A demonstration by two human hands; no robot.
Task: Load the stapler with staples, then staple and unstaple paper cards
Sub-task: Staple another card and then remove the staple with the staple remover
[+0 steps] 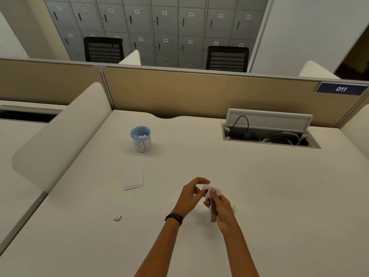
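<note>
Above the middle of the white desk [259, 196], my left hand [190, 194] pinches small white paper cards [217, 191] between thumb and fingers. My right hand [221, 208] grips a slim metallic stapler [212, 211], its front end at the cards' near edge. Whether the stapler's jaws enclose the cards is hidden by my fingers. A stack of white cards [133, 177] lies flat to the left. A short strip of staples [117, 217] rests on the desk at the lower left.
A blue-rimmed cup [142, 139] marked BIN holds paper scraps at the back left. An open cable tray [269, 134] with cords sits at the back right. A small yellow-green item [234, 208] lies just right of my right hand. A rounded divider [65, 132] borders the left side.
</note>
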